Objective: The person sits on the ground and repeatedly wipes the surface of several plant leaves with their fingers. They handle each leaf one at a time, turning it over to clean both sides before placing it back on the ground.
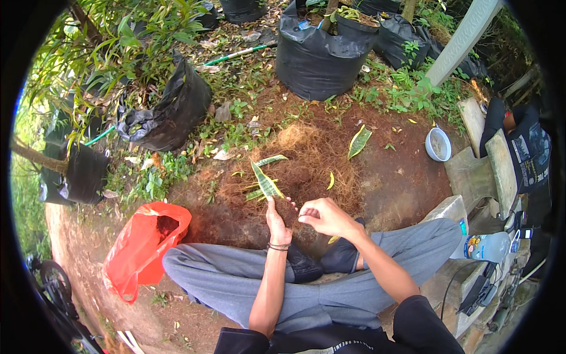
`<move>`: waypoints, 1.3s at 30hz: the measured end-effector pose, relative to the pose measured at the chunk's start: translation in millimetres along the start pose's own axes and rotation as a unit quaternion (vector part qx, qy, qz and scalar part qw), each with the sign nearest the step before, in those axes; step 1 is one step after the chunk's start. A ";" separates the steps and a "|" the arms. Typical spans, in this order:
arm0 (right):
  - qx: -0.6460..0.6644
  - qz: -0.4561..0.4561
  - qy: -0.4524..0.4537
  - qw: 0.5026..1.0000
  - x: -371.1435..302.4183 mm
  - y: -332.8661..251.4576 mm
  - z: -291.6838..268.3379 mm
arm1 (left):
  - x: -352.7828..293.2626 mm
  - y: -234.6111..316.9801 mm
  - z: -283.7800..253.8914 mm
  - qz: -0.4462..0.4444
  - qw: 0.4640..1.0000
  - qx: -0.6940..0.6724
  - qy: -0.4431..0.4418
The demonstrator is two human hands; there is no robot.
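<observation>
My left hand (pixel 277 225) is closed around the lower end of a snake plant leaf (pixel 266 182), green with yellow edges, its tip pointing up and away. Dark brown fibre appears bunched at the leaf's base, partly hidden by my fingers. Just to the right, my right hand (pixel 323 216) has its fingers pinched together near that base; what they hold, if anything, is too small to make out. Beyond my hands lies a pile of brown coconut fibre (pixel 298 138). Another snake plant leaf (pixel 359 142) rests on the pile's right side, and more leaf pieces (pixel 271 160) lie just behind the held one.
An orange-red plastic bag (pixel 135 251) with dark brown material stands left of my knee. Black planter bags (pixel 318 62) line the far side. At right are a small white bowl (pixel 438 144), a concrete bench (pixel 471 171) and a large water bottle (pixel 486 246).
</observation>
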State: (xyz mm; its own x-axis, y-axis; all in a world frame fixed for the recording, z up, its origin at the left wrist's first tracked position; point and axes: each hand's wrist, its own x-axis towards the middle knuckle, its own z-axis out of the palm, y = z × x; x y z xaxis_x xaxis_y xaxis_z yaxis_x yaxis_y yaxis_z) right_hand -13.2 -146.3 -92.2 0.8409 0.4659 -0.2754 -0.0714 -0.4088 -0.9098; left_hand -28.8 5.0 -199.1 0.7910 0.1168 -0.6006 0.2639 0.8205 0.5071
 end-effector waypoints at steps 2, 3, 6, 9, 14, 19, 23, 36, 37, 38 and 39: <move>-0.028 -0.044 -0.003 0.999 3.7 0.3 9.2 | -0.7 -0.2 0.2 0.005 1.000 -0.002 -0.010; -0.055 -0.084 0.000 0.995 6.5 0.9 12.8 | -0.9 -0.2 0.3 0.002 1.000 0.002 0.001; -0.086 -0.139 -0.001 0.986 8.9 2.8 19.4 | -2.0 0.0 0.7 0.001 1.000 0.001 -0.015; -0.127 -0.127 0.004 0.984 8.7 1.5 20.3 | -3.2 -0.5 1.9 -0.006 0.999 0.001 -0.033; -0.112 -0.042 -0.030 0.992 7.4 -4.7 11.1 | -4.2 -2.6 2.8 -0.031 0.999 0.013 -0.010; -0.039 -0.043 0.017 0.998 13.8 2.0 0.6 | -4.4 -4.1 2.7 -0.032 0.999 0.005 -0.019; -0.013 -0.003 0.053 0.999 18.3 16.1 -1.8 | -4.9 -3.4 5.0 -0.041 0.999 0.001 -0.018; 0.045 -0.030 0.045 0.998 22.1 55.8 19.2 | -11.4 -2.3 9.9 -0.043 0.998 0.035 -0.043; 0.041 -0.012 0.043 0.998 22.2 55.9 19.1 | -11.5 -2.8 9.8 -0.040 0.997 0.028 -0.056; 0.048 -0.024 0.047 0.997 21.9 55.1 18.8 | -11.3 -3.1 9.7 -0.038 0.997 0.029 -0.057; 0.053 -0.014 0.045 0.997 21.0 53.8 18.5 | -11.0 -3.4 9.3 -0.037 0.998 0.038 -0.045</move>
State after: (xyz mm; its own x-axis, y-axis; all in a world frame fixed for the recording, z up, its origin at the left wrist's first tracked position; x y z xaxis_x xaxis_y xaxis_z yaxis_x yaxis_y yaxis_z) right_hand -9.4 -144.0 -152.7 0.8878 0.4012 -0.2254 -0.1001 -0.3097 -0.9455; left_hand -33.2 -4.2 -188.4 0.8130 0.0043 -0.5822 0.3613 0.7805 0.5102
